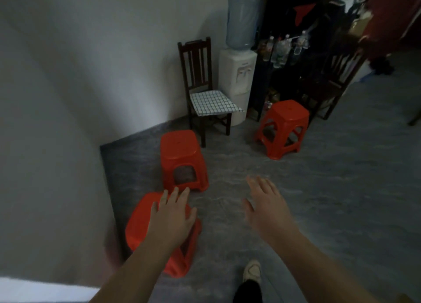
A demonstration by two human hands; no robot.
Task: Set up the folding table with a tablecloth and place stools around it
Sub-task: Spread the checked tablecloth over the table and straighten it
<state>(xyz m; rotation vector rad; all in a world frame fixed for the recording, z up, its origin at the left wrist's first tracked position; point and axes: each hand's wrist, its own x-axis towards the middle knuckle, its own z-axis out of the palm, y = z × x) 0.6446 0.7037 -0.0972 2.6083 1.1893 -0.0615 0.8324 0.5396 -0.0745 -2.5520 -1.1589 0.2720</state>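
Hands spread, fingers straight, holding nothing: left hand [172, 216] over the nearest red stool [140, 225] by the wall, right hand [265, 209] above the floor [341, 200]. Second red stool [180, 152] and third red stool [284, 120] stand farther off. Checked cloth [213, 103] lies on the wooden chair [196, 56].

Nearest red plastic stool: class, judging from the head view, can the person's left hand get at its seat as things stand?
Probably yes. The left hand is spread open directly over the seat of the nearest red plastic stool, with nothing between them. Whether it touches the seat is unclear.
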